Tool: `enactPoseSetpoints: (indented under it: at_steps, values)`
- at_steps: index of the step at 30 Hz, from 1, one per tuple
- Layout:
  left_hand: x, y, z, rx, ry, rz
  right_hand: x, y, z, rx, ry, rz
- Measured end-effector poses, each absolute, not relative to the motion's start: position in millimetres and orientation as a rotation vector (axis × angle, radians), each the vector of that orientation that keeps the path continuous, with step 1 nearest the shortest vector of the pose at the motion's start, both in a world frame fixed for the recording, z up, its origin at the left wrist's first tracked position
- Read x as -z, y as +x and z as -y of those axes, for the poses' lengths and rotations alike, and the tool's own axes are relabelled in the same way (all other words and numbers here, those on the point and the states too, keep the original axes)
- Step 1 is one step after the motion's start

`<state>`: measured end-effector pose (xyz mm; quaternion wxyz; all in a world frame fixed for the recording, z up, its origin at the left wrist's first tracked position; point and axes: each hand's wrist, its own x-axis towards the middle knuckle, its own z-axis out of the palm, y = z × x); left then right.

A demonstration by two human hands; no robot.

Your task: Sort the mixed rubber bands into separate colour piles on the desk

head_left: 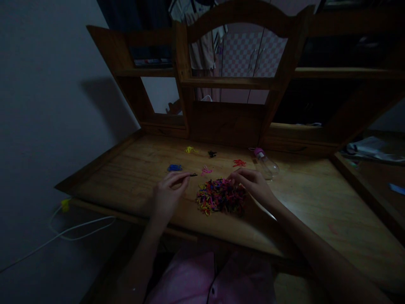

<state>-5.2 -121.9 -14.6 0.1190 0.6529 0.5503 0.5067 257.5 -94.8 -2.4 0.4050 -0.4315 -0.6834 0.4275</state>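
Left hand (pixel 171 190) pinching a small thin black piece (pixel 193 175), right hand (pixel 251 182) with fingertips bunched at the multicoloured heap of small thin pieces (pixel 221 196), wooden desk (pixel 126 185) beneath.

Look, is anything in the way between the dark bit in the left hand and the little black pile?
Nothing tall stands between the dark bit in the left hand and the black pile. The pink pile lies low on the table, right beside the straight way there.

Pink top (pixel 190 274) with dark piping, 1 dark button (pixel 213 291)
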Motion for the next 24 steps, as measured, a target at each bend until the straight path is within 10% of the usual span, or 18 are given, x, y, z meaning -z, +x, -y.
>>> enactPoseSetpoints:
  at_steps: [24]
  values:
    - [50.5, -72.6, 75.1, -1.330, 1.830, -1.886, 6.9, 257.3, 90.2, -1.095, -1.084, 1.664]
